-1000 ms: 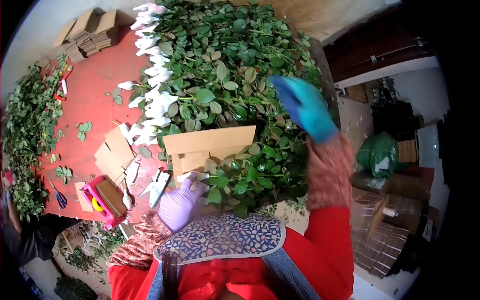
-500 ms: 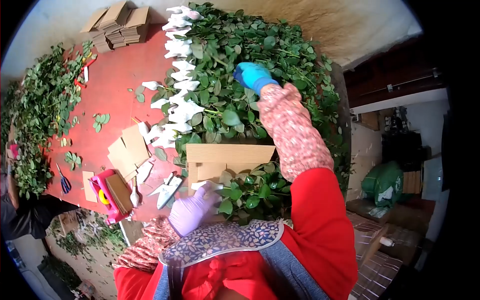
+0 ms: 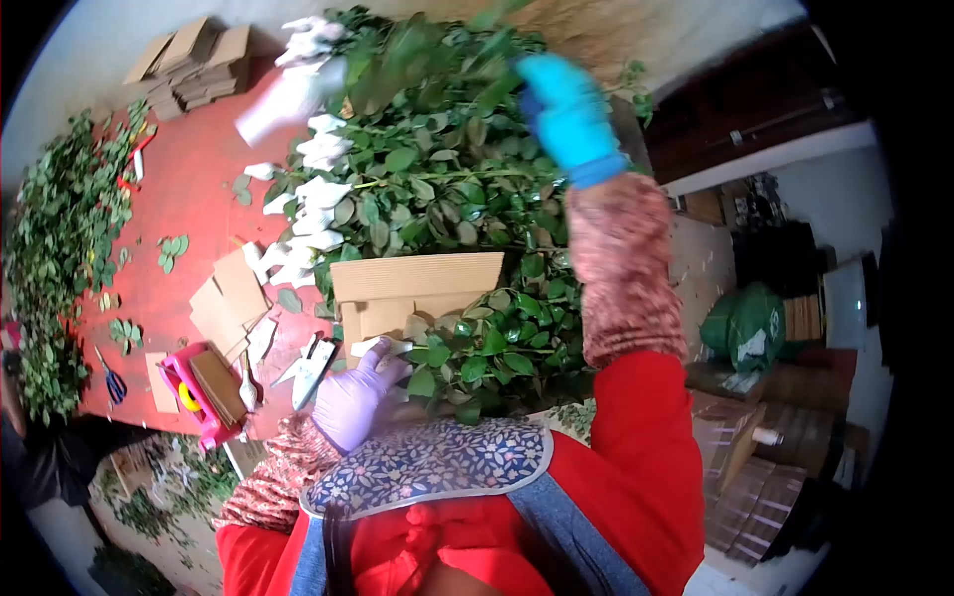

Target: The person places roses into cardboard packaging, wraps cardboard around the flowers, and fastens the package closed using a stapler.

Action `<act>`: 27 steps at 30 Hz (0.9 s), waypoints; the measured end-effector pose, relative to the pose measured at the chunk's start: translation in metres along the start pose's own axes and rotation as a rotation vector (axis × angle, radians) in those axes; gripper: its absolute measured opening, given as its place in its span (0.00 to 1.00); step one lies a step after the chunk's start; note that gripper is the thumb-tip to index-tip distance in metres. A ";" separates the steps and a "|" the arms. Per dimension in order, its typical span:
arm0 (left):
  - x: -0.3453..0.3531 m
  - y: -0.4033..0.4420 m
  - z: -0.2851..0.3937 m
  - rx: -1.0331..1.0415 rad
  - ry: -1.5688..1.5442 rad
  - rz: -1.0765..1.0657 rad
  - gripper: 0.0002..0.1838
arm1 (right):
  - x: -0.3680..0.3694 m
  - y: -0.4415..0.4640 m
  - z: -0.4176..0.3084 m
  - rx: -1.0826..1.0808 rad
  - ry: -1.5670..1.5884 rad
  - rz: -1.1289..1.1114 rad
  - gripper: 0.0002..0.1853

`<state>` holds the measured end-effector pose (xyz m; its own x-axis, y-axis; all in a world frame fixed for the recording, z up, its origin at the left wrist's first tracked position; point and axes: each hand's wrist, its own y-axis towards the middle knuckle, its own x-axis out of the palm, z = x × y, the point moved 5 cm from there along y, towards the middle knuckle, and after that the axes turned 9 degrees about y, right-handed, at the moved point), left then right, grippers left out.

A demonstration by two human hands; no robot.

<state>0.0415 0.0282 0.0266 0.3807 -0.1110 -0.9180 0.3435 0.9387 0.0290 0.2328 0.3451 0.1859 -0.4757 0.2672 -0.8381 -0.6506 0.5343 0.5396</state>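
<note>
My left hand (image 3: 356,402), in a lavender glove, has its fingers closed at a white-sleeved flower head (image 3: 388,348) at the near left of a corrugated cardboard sheet (image 3: 417,273). Leafy stems (image 3: 487,353) extend right from there across the cardboard. High on the right, my right hand (image 3: 574,117), in a blue glove, is closed round a leafy flower stem (image 3: 427,62), smeared by motion. That stem's white-sleeved head (image 3: 290,104) points left over the table. Below it lies a pile of leafy stems (image 3: 427,189), their white-sleeved heads (image 3: 316,204) lined up on the left.
On the red table (image 3: 199,149) lie a white stapler (image 3: 314,372), a pink tape dispenser (image 3: 202,397), scissors (image 3: 112,380) and loose cardboard pieces (image 3: 229,298). Folded cardboard (image 3: 194,65) is stacked at the back. More foliage (image 3: 60,228) lines the left side.
My right hand has moved up and right from the pile, lifting a white-sleeved flower stem. My left hand stays at the flower head on the cardboard. The whole view has shifted slightly.
</note>
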 end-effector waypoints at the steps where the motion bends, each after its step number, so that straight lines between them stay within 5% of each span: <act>1: 0.002 0.000 0.000 0.029 0.006 0.009 0.19 | 0.022 -0.010 0.002 0.000 -0.149 -0.130 0.22; 3: 0.007 0.000 -0.003 0.046 0.105 0.024 0.18 | 0.037 -0.036 -0.011 -0.029 -0.109 -0.147 0.14; 9: 0.013 -0.001 -0.006 -0.083 0.025 -0.176 0.28 | -0.012 -0.095 -0.095 0.074 0.312 -0.157 0.18; 12: 0.018 -0.007 -0.010 -0.064 0.107 -0.116 0.29 | -0.017 -0.134 -0.132 0.096 0.250 -0.463 0.12; 18: 0.021 -0.008 -0.015 -0.037 0.037 -0.096 0.34 | 0.035 -0.237 -0.109 0.204 0.166 -0.738 0.11; 27: 0.005 -0.001 -0.016 -0.045 -0.054 -0.186 0.38 | 0.038 -0.258 -0.101 0.294 0.249 -0.867 0.18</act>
<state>0.0295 0.0320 0.0163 0.3602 -0.3000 -0.8833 0.3741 0.9139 -0.1578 0.3226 0.1368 0.0227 -0.0313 -0.4775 -0.8780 -0.6774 0.6561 -0.3327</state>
